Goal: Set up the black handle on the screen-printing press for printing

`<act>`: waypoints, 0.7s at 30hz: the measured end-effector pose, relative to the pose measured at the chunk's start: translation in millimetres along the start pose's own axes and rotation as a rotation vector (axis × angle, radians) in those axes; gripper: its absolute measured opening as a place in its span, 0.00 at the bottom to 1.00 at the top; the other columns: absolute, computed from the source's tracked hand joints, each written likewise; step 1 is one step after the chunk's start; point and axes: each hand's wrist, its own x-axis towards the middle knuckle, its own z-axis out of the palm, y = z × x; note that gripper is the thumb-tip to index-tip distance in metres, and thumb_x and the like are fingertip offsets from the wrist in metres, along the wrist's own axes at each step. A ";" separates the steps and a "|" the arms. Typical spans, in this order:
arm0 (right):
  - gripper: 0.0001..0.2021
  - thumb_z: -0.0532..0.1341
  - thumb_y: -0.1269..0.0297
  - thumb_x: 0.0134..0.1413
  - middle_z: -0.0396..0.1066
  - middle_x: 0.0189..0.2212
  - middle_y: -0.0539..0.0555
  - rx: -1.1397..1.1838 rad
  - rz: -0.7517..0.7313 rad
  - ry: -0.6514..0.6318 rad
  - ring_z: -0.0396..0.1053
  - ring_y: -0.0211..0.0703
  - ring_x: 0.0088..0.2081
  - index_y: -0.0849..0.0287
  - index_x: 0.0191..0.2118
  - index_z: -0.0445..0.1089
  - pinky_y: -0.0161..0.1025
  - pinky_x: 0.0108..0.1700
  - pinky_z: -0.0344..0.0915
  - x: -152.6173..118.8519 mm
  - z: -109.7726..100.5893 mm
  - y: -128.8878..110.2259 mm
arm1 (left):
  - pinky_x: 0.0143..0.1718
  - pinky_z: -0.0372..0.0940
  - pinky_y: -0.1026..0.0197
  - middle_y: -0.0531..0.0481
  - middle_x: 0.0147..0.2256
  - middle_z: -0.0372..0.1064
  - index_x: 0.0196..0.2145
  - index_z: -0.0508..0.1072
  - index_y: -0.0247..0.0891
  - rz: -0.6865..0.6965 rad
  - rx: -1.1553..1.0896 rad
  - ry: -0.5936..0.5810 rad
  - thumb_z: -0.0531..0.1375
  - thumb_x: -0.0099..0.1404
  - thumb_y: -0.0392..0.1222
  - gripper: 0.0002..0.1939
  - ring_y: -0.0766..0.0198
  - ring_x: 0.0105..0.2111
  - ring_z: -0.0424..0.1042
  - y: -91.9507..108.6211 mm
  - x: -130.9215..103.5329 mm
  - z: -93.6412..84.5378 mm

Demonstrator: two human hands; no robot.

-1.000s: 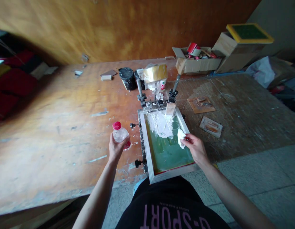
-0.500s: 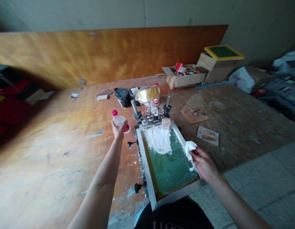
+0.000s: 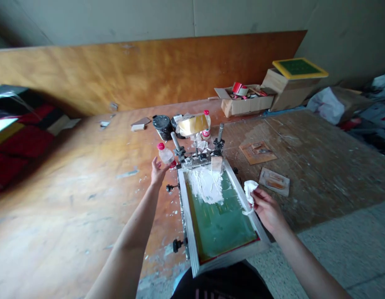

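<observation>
My left hand (image 3: 158, 172) is open, fingers apart, just in front of a clear plastic bottle (image 3: 166, 154) with a red cap and red label. The bottle stands on the table left of the hinge clamp (image 3: 198, 157); whether a fingertip still touches it I cannot tell. My right hand (image 3: 268, 209) pinches a crumpled white cloth (image 3: 251, 190) over the right rail of a screen printing frame (image 3: 186, 207). Thick white paste (image 3: 207, 185) covers the upper part of its green mesh (image 3: 226, 228). A small wooden block (image 3: 216, 163) sits at the frame's far end.
Behind the clamp stand a black tub (image 3: 162, 126), a roll of yellowish tape (image 3: 192, 124) and another red-capped bottle (image 3: 206, 132). Two small flat boards (image 3: 257, 152) lie to the right. An open cardboard box (image 3: 248, 106) is farther back. Black knobs (image 3: 177, 246) stick out left of the frame.
My left hand has set the bottle down nearer the clamp and let go of it. The right hand still holds the cloth at the frame's right side.
</observation>
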 end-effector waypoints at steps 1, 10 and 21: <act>0.16 0.74 0.63 0.36 0.72 0.32 0.49 -0.011 -0.009 -0.005 0.66 0.32 0.26 0.55 0.35 0.75 0.30 0.26 0.64 5.9 -1.4 -1.6 | 0.51 0.63 0.49 0.38 0.52 0.66 0.59 0.56 0.39 -0.021 0.005 0.019 0.70 0.48 0.47 0.44 0.51 0.53 0.66 -0.6 -12.0 -8.4; 0.21 0.70 0.52 0.34 0.73 0.27 0.52 -0.453 -0.332 0.052 0.67 0.37 0.24 0.60 0.34 0.70 0.32 0.22 0.62 148.8 -1.3 -17.2 | 0.51 0.64 0.48 0.41 0.45 0.74 0.52 0.69 0.40 -0.278 -0.033 0.187 0.66 0.51 0.54 0.32 0.53 0.47 0.72 -29.3 -202.3 -84.7; 0.18 0.57 0.70 0.53 0.74 0.49 0.52 -0.959 -0.497 -0.245 0.72 0.39 0.47 0.54 0.50 0.73 0.39 0.52 0.65 272.7 62.3 -38.9 | 0.48 0.70 0.50 0.42 0.41 0.77 0.42 0.75 0.38 -0.491 -0.038 0.286 0.67 0.43 0.60 0.31 0.47 0.45 0.75 -15.1 -318.3 -80.6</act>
